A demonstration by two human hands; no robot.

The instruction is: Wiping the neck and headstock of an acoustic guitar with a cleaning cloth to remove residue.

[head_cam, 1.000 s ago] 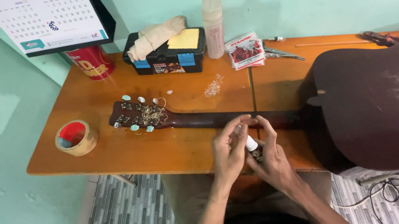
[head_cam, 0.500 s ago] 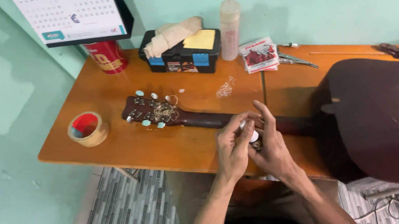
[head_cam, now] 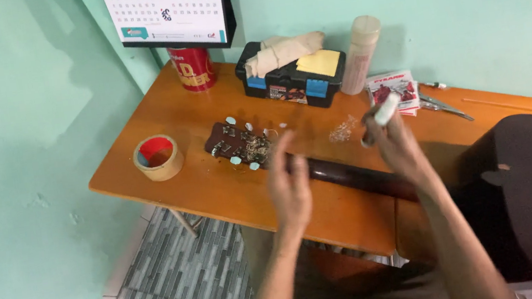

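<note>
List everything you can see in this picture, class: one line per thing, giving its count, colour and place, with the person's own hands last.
wooden table: one, orange-brown, against the green wall.
dark guitar: one, brown-black, lying across the table, headstock to the left.
roll of tape: one, tan with red inside, left of the headstock.
red tin can: one, back corner.
black plastic toolbox: one, blue latches, at the wall, a beige rolled cloth on top.
tall clear bottle: one, pale, right of the toolbox.
wall calendar: one, white, above the can.
left hand: one, open, over the guitar neck.
right hand: one, raised, fingers around a small white tube.
</note>
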